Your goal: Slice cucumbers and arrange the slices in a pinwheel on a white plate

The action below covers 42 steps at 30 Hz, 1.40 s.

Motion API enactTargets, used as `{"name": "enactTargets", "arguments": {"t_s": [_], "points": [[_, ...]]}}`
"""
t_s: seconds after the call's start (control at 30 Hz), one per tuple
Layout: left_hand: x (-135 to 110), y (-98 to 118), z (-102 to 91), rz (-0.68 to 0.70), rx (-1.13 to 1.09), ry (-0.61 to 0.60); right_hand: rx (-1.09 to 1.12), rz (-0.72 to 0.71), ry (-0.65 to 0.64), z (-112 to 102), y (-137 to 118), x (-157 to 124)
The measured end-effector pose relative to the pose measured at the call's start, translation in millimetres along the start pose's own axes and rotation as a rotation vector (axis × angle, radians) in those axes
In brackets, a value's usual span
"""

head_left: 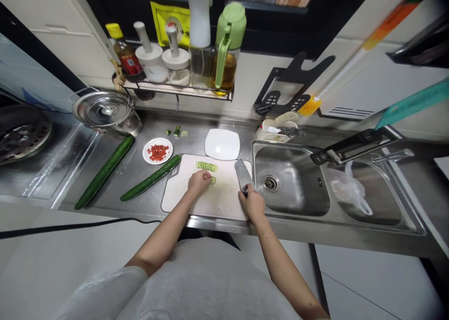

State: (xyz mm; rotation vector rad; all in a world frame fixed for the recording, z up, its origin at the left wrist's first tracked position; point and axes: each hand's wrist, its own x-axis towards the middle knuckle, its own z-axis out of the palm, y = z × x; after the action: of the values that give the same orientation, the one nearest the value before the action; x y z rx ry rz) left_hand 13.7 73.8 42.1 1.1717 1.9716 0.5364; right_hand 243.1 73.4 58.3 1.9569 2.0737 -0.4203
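Note:
My left hand (199,181) rests on the white cutting board (182,189), fingers curled over a cucumber slice (213,180) at its fingertips. A short row of cucumber slices (206,166) lies just beyond it. My right hand (251,203) grips the handle of a cleaver (242,174), whose broad blade lies tilted at the board's right edge, pointing away from me. Two cucumbers lie to the left: one (151,178) with its tip on the board, another long one (104,171) further left on the steel counter.
A white square plate (222,143) and a small dish of red bits (157,151) stand behind the board. A lidded pot (105,112) sits at the left, a double sink (291,182) at the right with a plastic bag (351,189). A bottle rack (182,83) hangs on the wall.

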Motion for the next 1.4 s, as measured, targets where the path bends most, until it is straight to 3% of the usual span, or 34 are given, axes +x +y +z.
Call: {"name": "enactTargets", "arguments": {"t_s": [0.33, 0.47, 0.6, 0.73, 1.03, 1.4], "points": [[-28.1, -45.1, -30.2, -0.100, 0.131, 0.055, -0.041, 0.076, 0.030, -13.7, 14.1, -18.2], [-34.0, -52.0, -30.9, -0.093, 0.140, 0.089, -0.032, -0.091, -0.068, -18.8, 10.7, -24.4], [-36.6, -58.1, -27.2, -0.054, 0.181, 0.127, -0.074, -0.337, -0.195, -22.3, -9.9, -30.4], [-38.3, -64.3, -28.9, -0.017, 0.188, 0.150, -0.123, -0.461, -0.288, -24.4, -31.1, -38.6], [-34.0, -69.0, -28.7, -0.067, 0.166, 0.175, -0.198, -0.532, -0.276, -21.4, -56.5, -45.5], [-33.4, -70.4, -27.5, -0.058, 0.166, 0.176, -0.237, -0.530, -0.300, -21.8, -64.5, -48.4]]}}
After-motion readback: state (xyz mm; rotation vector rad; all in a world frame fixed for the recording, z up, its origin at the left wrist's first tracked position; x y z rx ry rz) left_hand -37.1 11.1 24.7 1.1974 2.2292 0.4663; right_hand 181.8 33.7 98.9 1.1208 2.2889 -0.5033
